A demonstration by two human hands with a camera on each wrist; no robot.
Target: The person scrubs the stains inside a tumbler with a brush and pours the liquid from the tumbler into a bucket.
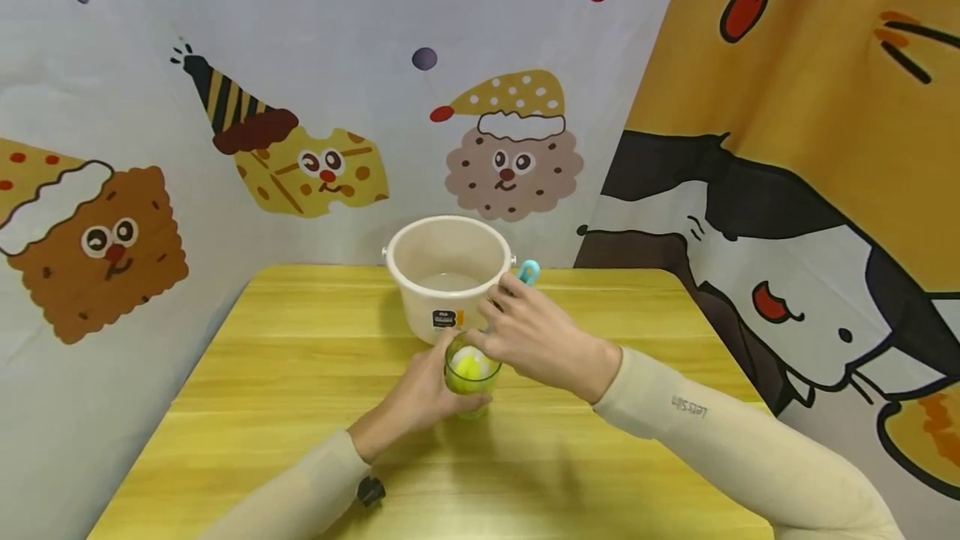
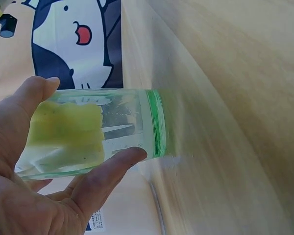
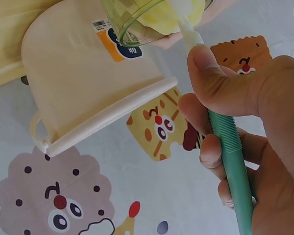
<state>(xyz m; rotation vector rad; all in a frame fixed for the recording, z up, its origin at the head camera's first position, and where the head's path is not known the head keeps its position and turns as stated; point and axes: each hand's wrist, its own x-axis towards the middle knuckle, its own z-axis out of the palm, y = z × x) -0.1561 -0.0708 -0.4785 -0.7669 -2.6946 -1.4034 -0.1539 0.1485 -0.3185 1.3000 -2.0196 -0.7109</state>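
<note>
In the head view, the right hand (image 1: 543,340) conceals most of the brush handle (image 3: 230,161). The right wrist view crops that handle at the bottom edge and the glass (image 2: 125,115) at the top edge. In the left wrist view, the left hand (image 1: 416,394) covers part of the glass's mouth end. Print on the bucket (image 1: 420,307) label (image 1: 447,319) is too small to read in the head view. A dark object (image 1: 371,492), partly hidden by the left sleeve (image 1: 300,482), is not identifiable.

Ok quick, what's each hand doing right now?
Left hand: closed around the see-through green cup, holding it.
Right hand: closed, holding the sponge brush by its green handle, yellow head in the cup.
</note>
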